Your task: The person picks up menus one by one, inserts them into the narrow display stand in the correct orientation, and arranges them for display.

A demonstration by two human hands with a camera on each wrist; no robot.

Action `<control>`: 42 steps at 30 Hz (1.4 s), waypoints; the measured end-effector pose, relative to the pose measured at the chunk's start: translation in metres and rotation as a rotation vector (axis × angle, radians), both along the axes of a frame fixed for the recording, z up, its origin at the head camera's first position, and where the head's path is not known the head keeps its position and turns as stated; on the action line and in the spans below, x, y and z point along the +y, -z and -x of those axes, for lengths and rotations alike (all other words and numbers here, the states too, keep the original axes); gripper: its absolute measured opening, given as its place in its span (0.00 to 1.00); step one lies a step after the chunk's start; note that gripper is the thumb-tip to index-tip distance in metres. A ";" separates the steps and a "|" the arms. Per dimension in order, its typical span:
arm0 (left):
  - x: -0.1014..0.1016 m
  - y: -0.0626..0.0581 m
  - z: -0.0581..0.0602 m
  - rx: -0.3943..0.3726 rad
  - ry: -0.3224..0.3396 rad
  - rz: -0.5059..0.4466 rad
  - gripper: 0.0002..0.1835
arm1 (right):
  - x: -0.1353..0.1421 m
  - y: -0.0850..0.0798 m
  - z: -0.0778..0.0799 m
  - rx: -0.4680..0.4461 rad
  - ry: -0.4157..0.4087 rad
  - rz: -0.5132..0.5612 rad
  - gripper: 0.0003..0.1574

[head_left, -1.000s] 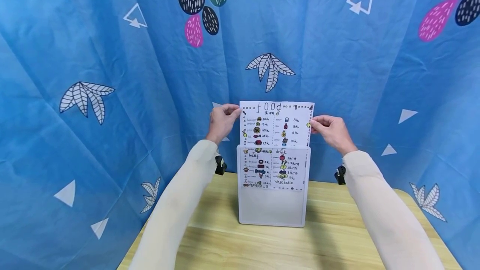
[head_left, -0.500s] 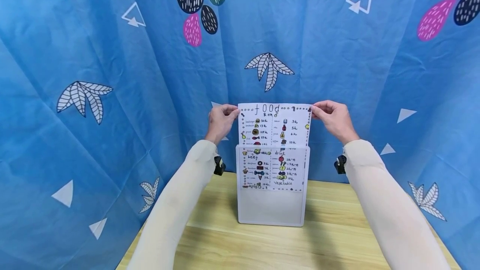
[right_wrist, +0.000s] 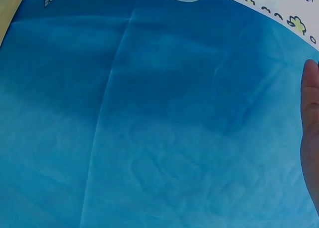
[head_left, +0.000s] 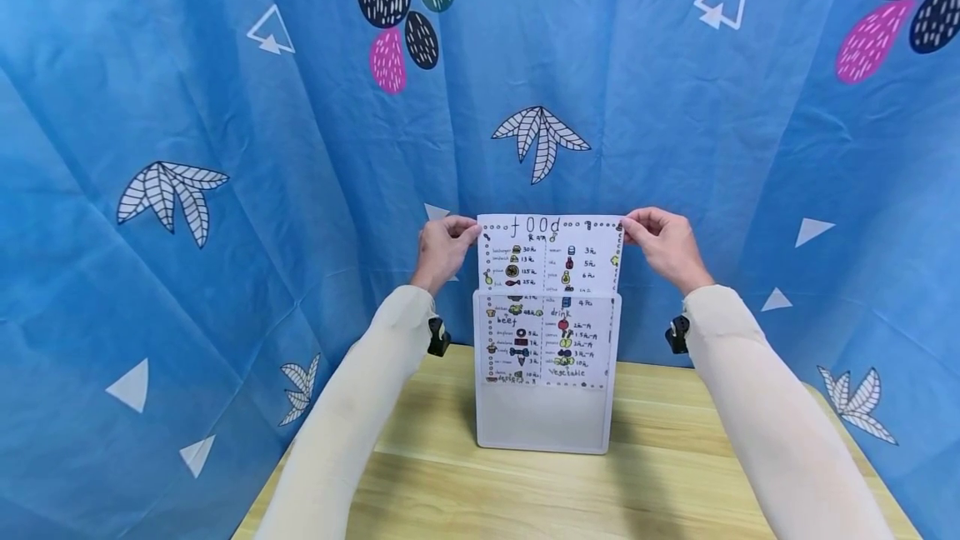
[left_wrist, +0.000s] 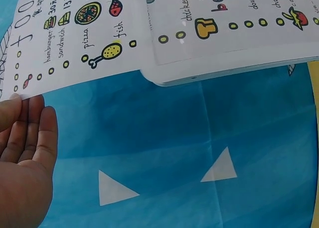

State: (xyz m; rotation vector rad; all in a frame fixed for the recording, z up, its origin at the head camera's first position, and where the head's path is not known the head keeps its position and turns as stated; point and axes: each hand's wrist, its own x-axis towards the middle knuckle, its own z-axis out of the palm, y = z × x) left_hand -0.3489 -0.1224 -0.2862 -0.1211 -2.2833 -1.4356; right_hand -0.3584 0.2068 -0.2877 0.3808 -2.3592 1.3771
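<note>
A white menu sheet (head_left: 525, 261) headed "food", with small coloured food drawings, stands upright, its lower part inside a clear, pale-rimmed sign holder (head_left: 543, 419). The holder stands on the table. My left hand (head_left: 444, 250) pinches the sheet's upper left corner between thumb and fingers; the left wrist view shows that hand (left_wrist: 30, 158) at the paper's edge. At the upper right corner my right hand (head_left: 667, 247) pinches the sheet. Only a sliver of the right hand (right_wrist: 310, 123) shows in the right wrist view, beside the paper's edge (right_wrist: 279, 6).
Under the holder lies a light wood-grain table (head_left: 420, 490). A blue patterned curtain (head_left: 637, 123) hangs behind and along both sides. Each wrist carries a small black device, one left (head_left: 438, 337) and one right (head_left: 677, 335).
The sheet has slid slightly lower into the holder. My right hand has shifted from the sheet's right edge up to its upper corner. The left hand has come down a little with the paper.
</note>
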 end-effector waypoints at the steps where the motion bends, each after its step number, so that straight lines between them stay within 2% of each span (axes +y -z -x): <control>1: 0.000 0.001 -0.001 -0.001 0.002 0.000 0.09 | 0.000 0.001 0.000 -0.003 -0.002 -0.005 0.24; 13: -0.002 0.010 -0.002 -0.032 0.009 -0.018 0.08 | 0.000 0.009 -0.003 -0.052 -0.026 -0.014 0.25; 42: -0.004 0.028 -0.004 -0.046 0.024 -0.015 0.08 | -0.001 0.025 -0.003 -0.073 -0.032 -0.016 0.24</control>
